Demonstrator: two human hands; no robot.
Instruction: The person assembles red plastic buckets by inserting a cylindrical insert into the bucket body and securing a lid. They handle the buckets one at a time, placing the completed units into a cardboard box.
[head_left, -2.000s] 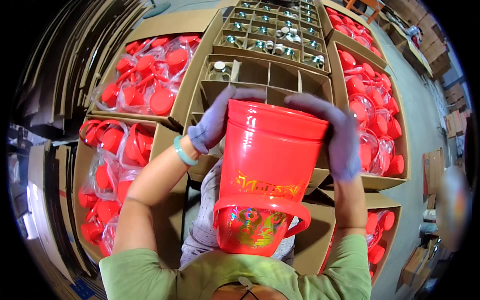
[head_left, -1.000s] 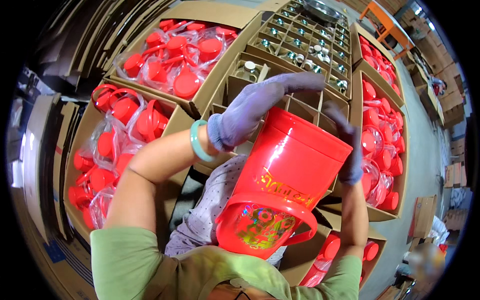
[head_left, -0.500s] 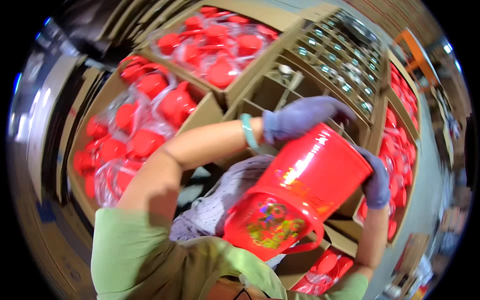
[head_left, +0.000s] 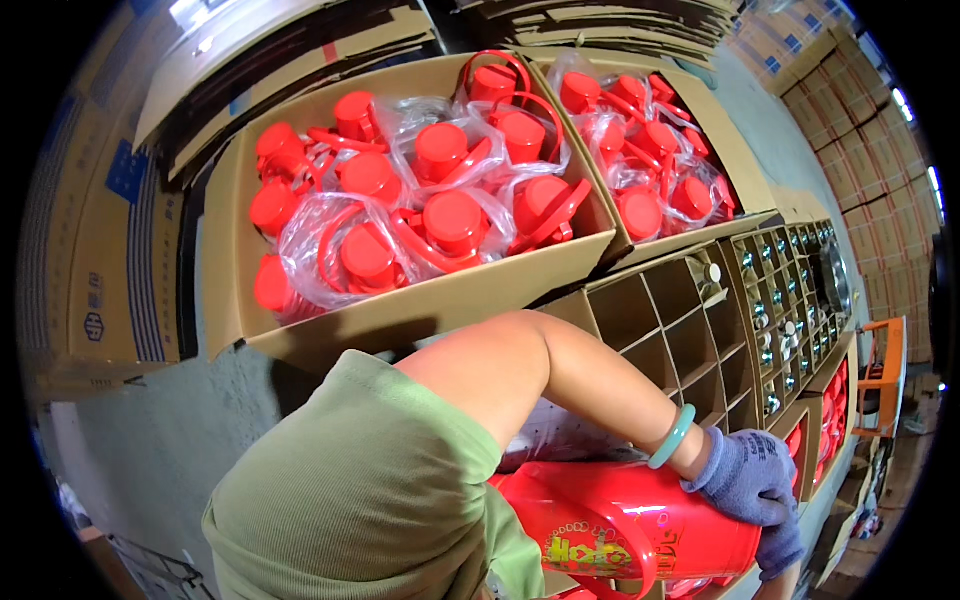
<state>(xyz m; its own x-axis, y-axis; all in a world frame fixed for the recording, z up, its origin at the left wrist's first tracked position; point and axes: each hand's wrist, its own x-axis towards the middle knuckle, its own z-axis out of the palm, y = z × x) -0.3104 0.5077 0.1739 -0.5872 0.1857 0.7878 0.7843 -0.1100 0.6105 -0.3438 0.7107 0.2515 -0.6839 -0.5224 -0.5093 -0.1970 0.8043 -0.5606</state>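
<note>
A red thermos flask (head_left: 700,535) with a shiny gold print and a curved red handle lies tilted across my front, low in the view. My left hand (head_left: 745,480), in a grey-purple glove, is closed over its right-hand end. Against that same end is my right hand (head_left: 780,548), gloved alike and curled at the rim; its fingers are partly hidden by the left hand. Past my left forearm stands a divided carton (head_left: 655,325), its near cells showing cardboard walls.
A big open carton (head_left: 430,300) of red, plastic-wrapped thermos tops stands on my left, with a second such carton (head_left: 740,185) beyond. Glass liners (head_left: 775,295) fill a divided box at right. Flattened cardboard (head_left: 290,75) is stacked behind; an orange frame (head_left: 880,375) stands far right.
My view has swung to the left. The flask now lies lower and flatter, and my left hand has come down from above its side onto its end, close to the right hand.
</note>
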